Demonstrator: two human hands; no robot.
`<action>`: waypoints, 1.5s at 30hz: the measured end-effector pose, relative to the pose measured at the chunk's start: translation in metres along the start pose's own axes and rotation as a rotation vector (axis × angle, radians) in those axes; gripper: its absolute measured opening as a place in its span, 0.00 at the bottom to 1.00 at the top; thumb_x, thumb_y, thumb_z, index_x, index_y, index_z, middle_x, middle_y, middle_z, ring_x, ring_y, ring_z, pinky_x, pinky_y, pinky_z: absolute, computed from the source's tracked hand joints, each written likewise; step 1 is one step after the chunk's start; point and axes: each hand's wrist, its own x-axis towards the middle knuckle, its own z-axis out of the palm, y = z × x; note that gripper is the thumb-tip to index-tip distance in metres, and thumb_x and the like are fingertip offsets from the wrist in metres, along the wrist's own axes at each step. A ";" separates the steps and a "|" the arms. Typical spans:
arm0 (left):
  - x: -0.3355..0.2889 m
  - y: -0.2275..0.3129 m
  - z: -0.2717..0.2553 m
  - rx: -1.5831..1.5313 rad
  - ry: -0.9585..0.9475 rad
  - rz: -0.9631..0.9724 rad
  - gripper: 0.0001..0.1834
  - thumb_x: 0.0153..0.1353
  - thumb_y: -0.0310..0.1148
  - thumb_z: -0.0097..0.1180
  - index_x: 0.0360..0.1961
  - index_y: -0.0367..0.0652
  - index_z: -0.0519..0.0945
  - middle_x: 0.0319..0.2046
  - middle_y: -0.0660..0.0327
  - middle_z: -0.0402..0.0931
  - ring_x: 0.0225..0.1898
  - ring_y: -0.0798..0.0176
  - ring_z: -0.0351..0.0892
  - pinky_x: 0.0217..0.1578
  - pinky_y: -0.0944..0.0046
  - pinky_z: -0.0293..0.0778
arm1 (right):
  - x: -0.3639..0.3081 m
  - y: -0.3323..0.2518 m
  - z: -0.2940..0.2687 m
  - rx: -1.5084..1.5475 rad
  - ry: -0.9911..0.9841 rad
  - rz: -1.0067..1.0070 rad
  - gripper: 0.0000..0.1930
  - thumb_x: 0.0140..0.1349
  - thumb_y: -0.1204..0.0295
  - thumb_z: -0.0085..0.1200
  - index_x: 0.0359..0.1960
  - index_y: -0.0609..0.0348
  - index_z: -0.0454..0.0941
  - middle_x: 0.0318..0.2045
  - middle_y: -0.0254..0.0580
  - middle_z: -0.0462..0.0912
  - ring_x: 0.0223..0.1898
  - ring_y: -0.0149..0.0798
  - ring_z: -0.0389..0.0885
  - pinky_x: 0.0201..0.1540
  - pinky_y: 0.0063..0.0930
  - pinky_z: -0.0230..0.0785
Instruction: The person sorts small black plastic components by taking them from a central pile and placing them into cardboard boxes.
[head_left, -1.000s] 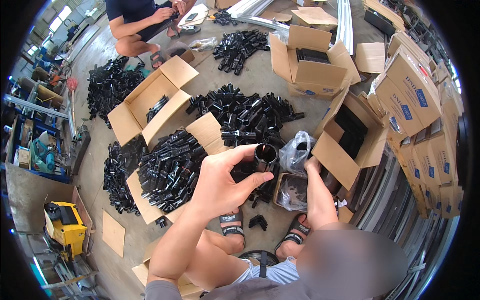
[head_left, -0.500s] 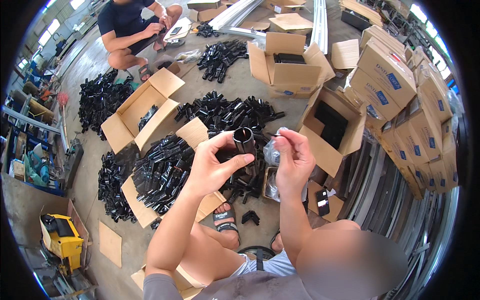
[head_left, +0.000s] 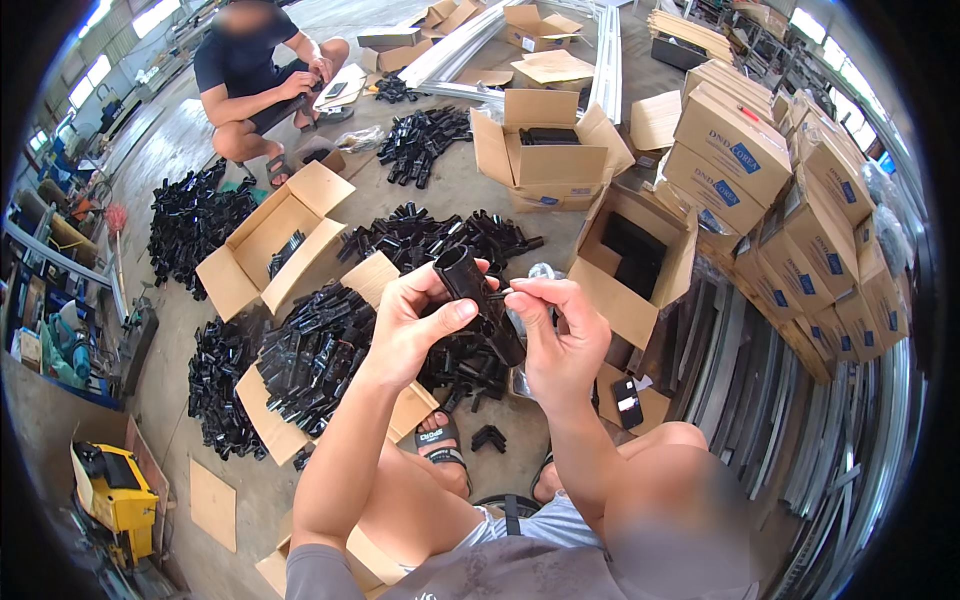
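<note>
Tilted up before me is a black tubular connector (head_left: 462, 280), its round open end toward the upper left. My left hand (head_left: 408, 325) is wrapped round its upper part, thumb across the near side. Against the connector's right side, my right hand (head_left: 565, 335) pinches a small thin dark piece (head_left: 503, 293), too small to name. Past my hands lies a heap of black connectors (head_left: 430, 238). Left of my left forearm, a flattened-open carton (head_left: 270, 412) is piled with more of them. One black elbow piece (head_left: 488, 438) rests on the floor by my feet.
Open cartons stand at left (head_left: 240, 250), ahead (head_left: 555, 185) and at right (head_left: 625, 300). Stacked cartons (head_left: 715, 150) and long metal profiles (head_left: 745, 350) line the right. A person (head_left: 245, 75) squats at the far left. A phone (head_left: 627, 402) lies near my right knee.
My right hand has moved left, bringing the small piece to the connector's side. The connector has tilted, its open end now leaning left. The view has shifted slightly.
</note>
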 end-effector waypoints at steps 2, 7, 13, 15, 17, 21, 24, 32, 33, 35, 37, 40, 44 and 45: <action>-0.001 0.000 0.002 -0.011 0.002 -0.019 0.23 0.61 0.28 0.69 0.57 0.35 0.81 0.47 0.58 0.86 0.48 0.68 0.83 0.55 0.65 0.76 | 0.001 -0.004 0.001 0.032 0.009 0.001 0.05 0.64 0.79 0.65 0.40 0.65 0.83 0.35 0.42 0.88 0.34 0.26 0.83 0.40 0.20 0.75; -0.002 0.001 0.007 0.075 -0.032 -0.020 0.25 0.60 0.31 0.71 0.57 0.36 0.81 0.46 0.60 0.86 0.48 0.70 0.83 0.54 0.66 0.76 | 0.000 0.000 0.003 0.082 0.043 0.065 0.05 0.64 0.79 0.65 0.40 0.65 0.83 0.35 0.40 0.88 0.34 0.25 0.83 0.40 0.19 0.74; 0.000 -0.002 0.017 0.184 0.041 0.013 0.21 0.61 0.27 0.69 0.56 0.37 0.82 0.42 0.64 0.86 0.43 0.75 0.82 0.49 0.70 0.76 | -0.011 0.021 0.009 0.108 0.119 0.139 0.04 0.65 0.79 0.64 0.40 0.65 0.84 0.35 0.37 0.87 0.37 0.25 0.82 0.44 0.19 0.73; 0.001 -0.003 0.023 0.240 0.072 0.069 0.19 0.60 0.25 0.69 0.53 0.36 0.83 0.40 0.64 0.86 0.41 0.75 0.82 0.46 0.69 0.77 | -0.011 0.021 0.010 0.160 0.124 0.166 0.04 0.65 0.79 0.64 0.40 0.65 0.84 0.35 0.36 0.87 0.38 0.25 0.81 0.45 0.19 0.72; 0.000 0.000 0.027 0.336 0.109 0.124 0.17 0.59 0.24 0.70 0.50 0.34 0.83 0.39 0.62 0.87 0.41 0.74 0.83 0.47 0.68 0.78 | -0.013 0.027 0.008 0.207 0.116 0.181 0.05 0.66 0.79 0.63 0.43 0.65 0.84 0.38 0.34 0.86 0.40 0.24 0.80 0.47 0.18 0.71; -0.002 -0.001 0.027 0.378 0.138 0.129 0.17 0.60 0.22 0.68 0.50 0.35 0.83 0.40 0.62 0.86 0.40 0.74 0.82 0.46 0.68 0.79 | -0.017 0.045 0.001 0.288 0.035 0.256 0.08 0.67 0.80 0.61 0.47 0.64 0.82 0.39 0.35 0.85 0.41 0.24 0.80 0.47 0.18 0.71; -0.002 -0.007 0.025 0.471 0.170 0.131 0.18 0.59 0.22 0.68 0.52 0.35 0.83 0.41 0.59 0.87 0.41 0.73 0.83 0.45 0.68 0.80 | -0.018 0.059 -0.002 0.409 0.016 0.367 0.08 0.68 0.80 0.60 0.47 0.65 0.81 0.40 0.35 0.84 0.41 0.25 0.81 0.48 0.19 0.72; -0.004 -0.009 0.020 0.805 0.268 0.238 0.23 0.53 0.35 0.71 0.48 0.35 0.84 0.40 0.50 0.87 0.39 0.53 0.89 0.39 0.61 0.82 | -0.029 0.072 0.004 0.534 0.024 0.378 0.04 0.71 0.78 0.56 0.45 0.62 0.78 0.42 0.36 0.84 0.43 0.26 0.81 0.48 0.21 0.74; -0.004 -0.011 0.020 0.801 0.271 0.234 0.23 0.53 0.35 0.71 0.48 0.35 0.84 0.40 0.50 0.87 0.39 0.53 0.89 0.39 0.61 0.82 | -0.032 0.074 0.005 0.530 0.021 0.382 0.04 0.71 0.78 0.56 0.45 0.62 0.78 0.42 0.36 0.84 0.43 0.26 0.81 0.48 0.21 0.74; -0.003 -0.014 0.019 0.823 0.282 0.279 0.22 0.53 0.35 0.70 0.48 0.35 0.85 0.39 0.50 0.87 0.39 0.51 0.88 0.38 0.60 0.81 | -0.036 0.078 0.007 0.459 0.081 0.371 0.03 0.72 0.78 0.55 0.44 0.62 0.78 0.41 0.36 0.84 0.42 0.25 0.81 0.47 0.20 0.73; -0.003 -0.013 0.019 0.831 0.285 0.273 0.22 0.53 0.35 0.69 0.47 0.35 0.85 0.39 0.50 0.87 0.39 0.51 0.88 0.38 0.59 0.81 | -0.038 0.076 0.009 0.450 0.088 0.372 0.03 0.73 0.78 0.55 0.44 0.62 0.77 0.41 0.36 0.84 0.41 0.25 0.81 0.46 0.19 0.73; -0.004 -0.011 0.021 0.829 0.279 0.236 0.21 0.53 0.36 0.69 0.47 0.36 0.85 0.39 0.50 0.87 0.38 0.50 0.88 0.38 0.58 0.81 | -0.040 0.077 0.010 0.433 0.104 0.363 0.03 0.73 0.77 0.55 0.44 0.62 0.77 0.40 0.35 0.84 0.40 0.24 0.80 0.45 0.18 0.73; -0.006 -0.014 0.019 0.862 0.295 0.268 0.21 0.52 0.35 0.70 0.47 0.36 0.85 0.39 0.50 0.87 0.36 0.50 0.88 0.38 0.58 0.81 | -0.036 0.077 0.007 0.390 0.049 0.327 0.02 0.72 0.77 0.55 0.43 0.62 0.77 0.39 0.34 0.83 0.40 0.24 0.80 0.45 0.17 0.72; -0.006 -0.013 0.019 0.863 0.294 0.267 0.21 0.52 0.35 0.70 0.47 0.36 0.85 0.39 0.50 0.87 0.36 0.50 0.88 0.38 0.58 0.81 | -0.036 0.077 0.007 0.391 0.050 0.327 0.02 0.72 0.77 0.55 0.43 0.62 0.77 0.39 0.34 0.83 0.40 0.24 0.80 0.45 0.17 0.72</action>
